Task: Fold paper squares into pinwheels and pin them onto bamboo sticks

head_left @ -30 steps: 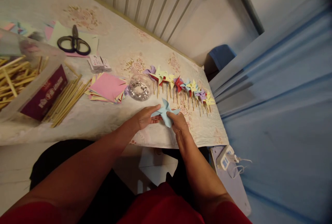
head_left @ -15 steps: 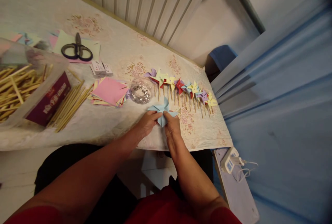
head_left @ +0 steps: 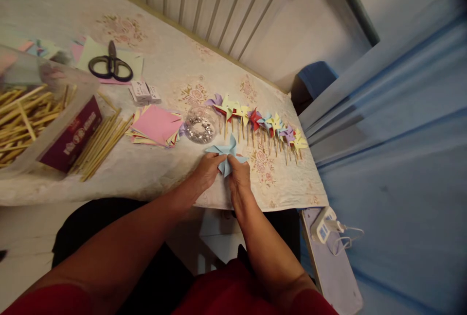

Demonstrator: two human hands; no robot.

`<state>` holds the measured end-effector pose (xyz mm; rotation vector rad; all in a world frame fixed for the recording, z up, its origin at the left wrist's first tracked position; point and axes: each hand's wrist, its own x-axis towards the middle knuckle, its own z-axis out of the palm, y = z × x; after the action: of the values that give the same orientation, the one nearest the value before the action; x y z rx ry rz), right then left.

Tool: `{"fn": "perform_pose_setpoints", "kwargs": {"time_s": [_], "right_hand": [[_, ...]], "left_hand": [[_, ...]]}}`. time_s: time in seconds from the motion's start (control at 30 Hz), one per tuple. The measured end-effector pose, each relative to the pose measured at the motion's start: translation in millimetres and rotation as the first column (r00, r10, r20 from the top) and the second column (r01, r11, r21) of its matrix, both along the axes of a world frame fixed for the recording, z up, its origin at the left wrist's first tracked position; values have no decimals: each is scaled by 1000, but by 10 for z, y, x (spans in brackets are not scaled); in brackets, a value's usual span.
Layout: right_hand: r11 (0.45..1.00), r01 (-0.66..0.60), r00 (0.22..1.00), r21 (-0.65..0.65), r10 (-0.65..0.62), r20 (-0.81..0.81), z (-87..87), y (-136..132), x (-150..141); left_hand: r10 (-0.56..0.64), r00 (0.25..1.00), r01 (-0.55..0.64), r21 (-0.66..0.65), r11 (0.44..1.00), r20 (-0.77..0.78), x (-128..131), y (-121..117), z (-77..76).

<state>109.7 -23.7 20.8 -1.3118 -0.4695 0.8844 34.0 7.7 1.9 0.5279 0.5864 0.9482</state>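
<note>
A light blue paper pinwheel [head_left: 228, 150] is held between both hands near the table's front edge. My left hand [head_left: 208, 170] grips it from the left, thumb on the paper. On its lower right, my right hand [head_left: 240, 171] is closed on it with the thumb pressed near the centre; the fingers beneath are hidden. Just beyond sits a clear round container of silvery pins [head_left: 200, 127], too small to make out singly. To the right lies a row of finished pinwheels on sticks [head_left: 255, 118] in purple, yellow, red and blue.
Left of the container lies a stack of coloured paper squares [head_left: 156, 125]. Further left are small boxes [head_left: 142, 92], scissors [head_left: 111, 66] on paper, loose sticks [head_left: 100, 147] and a plastic tub [head_left: 85, 86] of sticks. A power strip [head_left: 323, 227] rests on a ledge at right.
Both hands keep hold of the blue pinwheel, with hardly any change of grip. The whole view has shifted slightly.
</note>
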Motion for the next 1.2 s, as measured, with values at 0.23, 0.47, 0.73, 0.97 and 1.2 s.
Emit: {"fn": "perform_pose_setpoints", "kwargs": {"time_s": [0.23,0.47,0.73,0.97,1.2], "right_hand": [[1000,-26,1000,-8,26,6,-14,-28,72],[978,206,812,-8,-166,560,-58,-382,334],[989,-122,394,87,-33,919,-158,-579,271],[987,-161,513,-26,106,852,-130,-498,225],[979,-137,828,-149,196,526,24,-410,87]], "left_hand": [[-3,1000,2,-25,1000,-4,-23,21,21],[10,1000,-10,-48,999,-12,-47,65,33],[-15,999,13,-53,999,-43,-54,92,-25],[-35,999,35,11,999,8,-73,84,53],[-70,997,72,111,991,-27,-58,74,12]]}}
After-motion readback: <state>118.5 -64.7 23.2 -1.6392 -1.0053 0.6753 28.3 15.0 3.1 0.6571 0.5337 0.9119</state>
